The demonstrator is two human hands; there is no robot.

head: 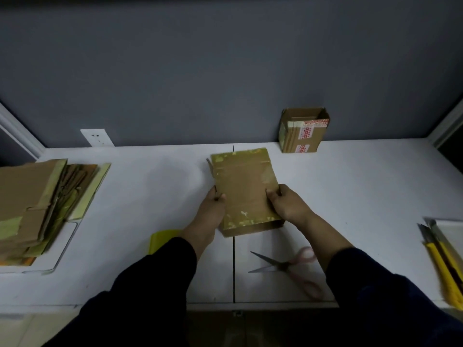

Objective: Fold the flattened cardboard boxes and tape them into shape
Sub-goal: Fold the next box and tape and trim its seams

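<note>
A flattened brown cardboard box (246, 189) with yellowish tape patches lies in the middle of the white table (150, 186). My left hand (211, 209) grips its left edge, thumb on top. On the opposite edge my right hand (288, 204) grips it the same way. A pile of flattened boxes (37, 201) sits at the left. One folded, open-topped box (304, 130) stands at the back against the wall.
Pink-handled scissors (290, 266) lie open near the front edge, right of the table seam. Yellow utility knives (441, 256) rest beside a white tray (451, 231) at the right. A yellow object (160, 239) peeks out under my left forearm. A grey wall bounds the back.
</note>
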